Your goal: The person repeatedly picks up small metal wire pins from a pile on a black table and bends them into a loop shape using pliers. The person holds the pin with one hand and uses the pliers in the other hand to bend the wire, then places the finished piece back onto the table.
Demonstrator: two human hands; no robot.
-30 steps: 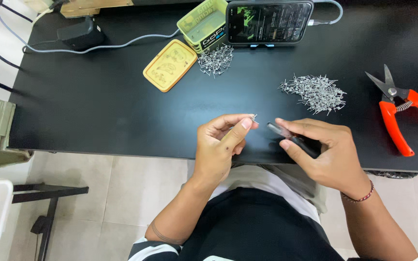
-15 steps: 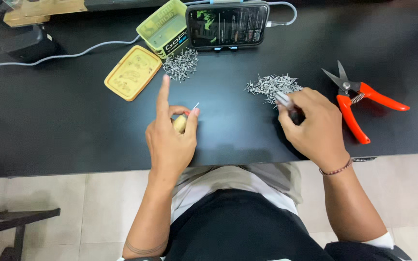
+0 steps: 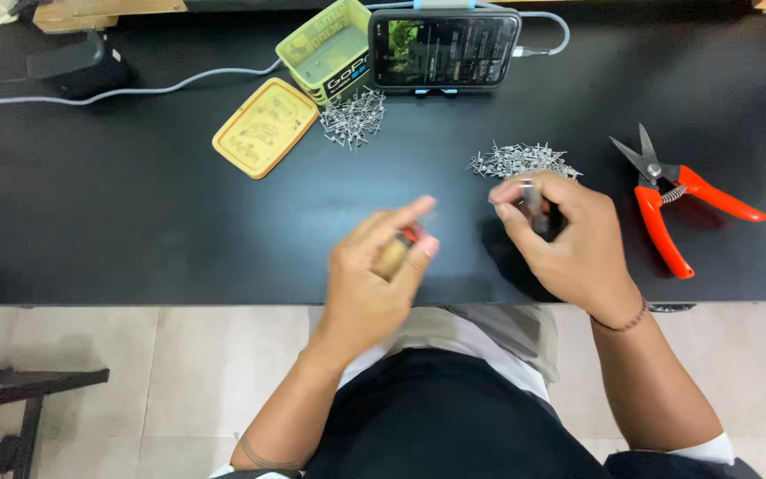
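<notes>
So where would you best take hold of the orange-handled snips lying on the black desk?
Probably by the two orange handles, coming from the right and near side. The orange-handled snips lie flat, grey blades pointing up-left, handles splayed open toward the desk's front and right with bare black desk around them.

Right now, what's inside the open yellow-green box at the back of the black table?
The yellow-green box shows a pale, ridged bottom with nothing clearly lying in it. Its near corner is hidden by its own wall, so small pieces there cannot be ruled out.

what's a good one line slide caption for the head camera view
Seated at a black table, the left hand pinches a small tan piece while the right hand grips a dark tool beside a pile of metal pins.
</notes>
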